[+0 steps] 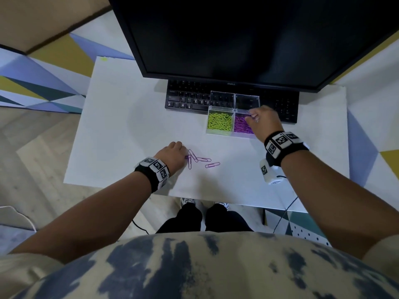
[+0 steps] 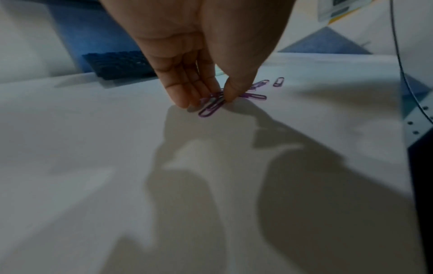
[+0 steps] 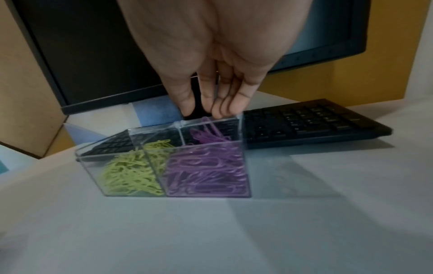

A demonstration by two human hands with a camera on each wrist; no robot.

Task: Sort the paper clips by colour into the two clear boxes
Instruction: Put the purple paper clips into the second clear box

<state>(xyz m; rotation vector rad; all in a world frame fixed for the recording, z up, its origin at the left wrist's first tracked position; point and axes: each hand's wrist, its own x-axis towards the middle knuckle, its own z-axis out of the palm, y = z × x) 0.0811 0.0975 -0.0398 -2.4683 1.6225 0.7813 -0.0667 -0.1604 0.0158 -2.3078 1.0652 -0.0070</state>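
Observation:
Two clear boxes stand side by side in front of the keyboard. The left box point(image 1: 219, 132) point(image 3: 93, 166) holds yellow-green clips point(image 1: 219, 123) point(image 3: 131, 174). The right box point(image 1: 243, 135) point(image 3: 244, 163) holds purple clips point(image 1: 241, 126) point(image 3: 206, 172). My right hand point(image 1: 251, 117) point(image 3: 201, 111) hovers over the purple box with straight fingers pointing down; a few purple clips point(image 3: 207, 128) stick up just under the fingertips. My left hand point(image 1: 186, 157) point(image 2: 211, 102) pinches a purple clip point(image 2: 209, 110) on the desk between thumb and fingers. Loose purple clips point(image 1: 204, 159) point(image 2: 256, 96) lie just right of it.
Both box lids point(image 1: 222, 99) stand open against the black keyboard point(image 1: 187, 98) point(image 3: 304, 124). A dark monitor point(image 1: 237, 35) overhangs the back of the white desk point(image 1: 129, 126). The desk's front edge point(image 1: 216, 199) is near my body, with a cable hanging at the right.

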